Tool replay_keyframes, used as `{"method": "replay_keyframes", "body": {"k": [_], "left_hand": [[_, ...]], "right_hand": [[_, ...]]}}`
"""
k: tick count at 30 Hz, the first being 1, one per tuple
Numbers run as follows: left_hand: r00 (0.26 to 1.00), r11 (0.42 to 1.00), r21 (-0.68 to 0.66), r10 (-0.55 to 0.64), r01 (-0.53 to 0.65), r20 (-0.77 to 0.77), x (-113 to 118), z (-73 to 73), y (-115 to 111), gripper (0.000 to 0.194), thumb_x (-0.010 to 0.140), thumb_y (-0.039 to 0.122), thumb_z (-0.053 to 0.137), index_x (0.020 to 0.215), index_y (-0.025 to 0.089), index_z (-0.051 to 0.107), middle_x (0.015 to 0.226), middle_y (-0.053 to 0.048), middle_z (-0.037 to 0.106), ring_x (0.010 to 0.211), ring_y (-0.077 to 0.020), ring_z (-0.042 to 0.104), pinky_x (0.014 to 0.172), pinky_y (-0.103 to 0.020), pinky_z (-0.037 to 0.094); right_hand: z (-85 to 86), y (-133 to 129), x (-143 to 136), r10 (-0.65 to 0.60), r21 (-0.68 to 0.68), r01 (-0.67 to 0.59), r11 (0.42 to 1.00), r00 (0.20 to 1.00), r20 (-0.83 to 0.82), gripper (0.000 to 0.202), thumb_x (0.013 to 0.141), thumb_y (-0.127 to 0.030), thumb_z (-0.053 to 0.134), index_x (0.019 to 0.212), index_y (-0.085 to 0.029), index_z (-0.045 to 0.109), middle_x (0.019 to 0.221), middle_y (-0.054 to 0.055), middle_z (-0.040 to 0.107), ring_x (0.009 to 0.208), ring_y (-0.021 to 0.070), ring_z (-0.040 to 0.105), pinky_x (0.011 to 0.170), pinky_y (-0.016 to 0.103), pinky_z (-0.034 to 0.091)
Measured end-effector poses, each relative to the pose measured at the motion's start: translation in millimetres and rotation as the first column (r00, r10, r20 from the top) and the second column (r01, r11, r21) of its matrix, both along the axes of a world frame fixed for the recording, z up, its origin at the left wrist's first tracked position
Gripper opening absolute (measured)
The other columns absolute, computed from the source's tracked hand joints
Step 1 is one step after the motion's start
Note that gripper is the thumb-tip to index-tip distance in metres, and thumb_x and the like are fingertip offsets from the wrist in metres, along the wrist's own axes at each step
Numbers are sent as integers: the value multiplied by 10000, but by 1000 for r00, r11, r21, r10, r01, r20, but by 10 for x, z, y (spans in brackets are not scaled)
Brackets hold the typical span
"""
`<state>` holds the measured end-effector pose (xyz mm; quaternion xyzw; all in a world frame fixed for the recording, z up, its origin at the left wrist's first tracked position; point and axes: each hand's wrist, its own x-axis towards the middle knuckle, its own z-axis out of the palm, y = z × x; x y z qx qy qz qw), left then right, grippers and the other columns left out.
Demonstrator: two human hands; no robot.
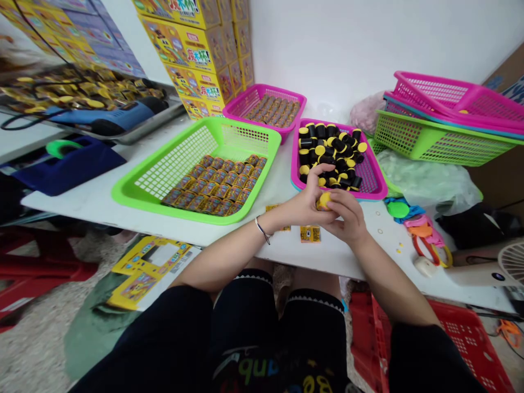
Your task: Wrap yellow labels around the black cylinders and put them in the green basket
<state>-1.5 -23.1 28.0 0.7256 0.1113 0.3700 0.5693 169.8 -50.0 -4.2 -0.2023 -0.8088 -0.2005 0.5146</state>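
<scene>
Both hands meet above the front of the white table, around a small yellow-topped cup (324,201). My left hand (306,206) holds it from the left, with thumb and forefinger curved apart above it. The fingers of my right hand (347,214) press on its right side. Beneath the hands lie small printed yellow wrappers (310,234). Just beyond, a pink basket (374,177) holds black cups with yellow lids (327,143). At the left, a green basket (135,191) contains rows of wrapped cups (223,185).
A second pink basket (301,101) with wrapped cups stands behind, beside stacked yellow boxes (196,52). Stacked baskets (434,136) and a plastic bag (429,177) are at the right, near a white fan (511,259). A blue tool (110,114) rests on a metal tray at the left.
</scene>
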Motion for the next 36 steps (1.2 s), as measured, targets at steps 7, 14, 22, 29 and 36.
{"method": "replay_keyframes", "body": {"k": [7, 14, 22, 29, 36], "left_hand": [[988, 995, 7, -93, 95, -125, -100, 53, 24, 872, 760, 186, 717, 1461, 283, 207, 898, 44, 473, 632, -55, 543, 555, -170, 460], [992, 992, 122, 1, 15, -127, -90, -21, 105, 839, 816, 281, 703, 1479, 289, 189, 1180, -62, 513, 786, -98, 620, 670, -236, 537], [819, 711, 543, 569, -448, -70, -4, 22, -263, 400, 974, 389, 582, 1268, 181, 407, 1221, -144, 614, 1133, -238, 642, 984, -401, 543], [546, 595, 651, 777, -472, -314, -897, 766, 30, 336, 900, 369, 708, 1181, 200, 634, 1049, -48, 738, 890, -166, 679, 853, -289, 513], [-17, 635, 684, 728, -359, -685, -1497, 583, 1540, 441, 872, 393, 681, 1223, 125, 684, 1067, -94, 762, 926, -195, 614, 868, -292, 447]], "right_hand": [[-36, -11, 86, 27, -78, -21, 997, 996, 84, 531, 929, -309, 651, 1425, -305, 461, 1157, 75, 711, 1084, 235, 723, 905, 450, 662], [-33, 0, 74, 19, -63, -15, 998, 998, 56, 656, 875, -266, 727, 1467, -290, 444, 1219, 82, 713, 1108, 225, 717, 939, 420, 660], [42, 94, 146, -84, 83, 86, 993, 996, -27, 640, 898, -295, 689, 1473, -306, 407, 1153, 82, 660, 1081, 221, 709, 880, 433, 680], [42, 141, 213, -261, 74, 268, 961, 961, -88, 568, 896, -388, 625, 1398, -409, 358, 1204, 58, 562, 1131, 256, 646, 968, 560, 595], [40, 176, 258, -316, -64, 312, 948, 947, -60, 509, 832, -190, 634, 1297, -360, 518, 1242, 89, 595, 1157, 286, 622, 983, 526, 537]]}}
